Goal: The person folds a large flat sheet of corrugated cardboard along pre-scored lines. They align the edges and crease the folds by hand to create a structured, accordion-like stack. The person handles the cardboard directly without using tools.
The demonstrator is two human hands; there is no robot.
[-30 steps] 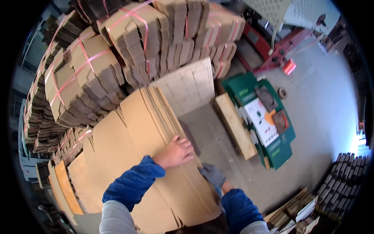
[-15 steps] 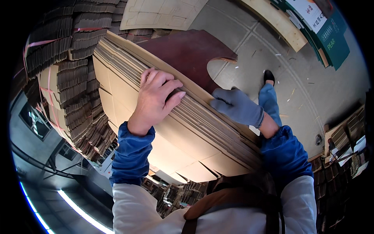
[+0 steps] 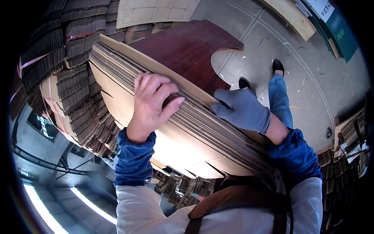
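A thick stack of flat brown cardboard sheets (image 3: 210,132) stands on edge in front of my body, slanting from upper left to lower right. My bare left hand (image 3: 150,103) curls over its top edge, fingertips among the sheet edges and thumb apart, lying along them. A grey knitted glove covers my right hand (image 3: 245,111), which pinches the far side of the stack at the outer cardboard sheet (image 3: 146,58). Its fingertips are partly hidden behind that edge. Blue sleeve covers reach both wrists.
Beyond the stack lies a dark red board (image 3: 179,46) with a curved cutout. Tall piles of bundled cardboard (image 3: 78,85) with pink straps crowd the left. Green printed boxes (image 3: 341,37) and a pale wooden plank (image 3: 294,19) sit at upper right. Scraps litter the grey floor (image 3: 307,78).
The view has shifted, and a second black shoe now shows past my right hand. Both hands keep their hold; my right hand appears slightly farther right and lower.
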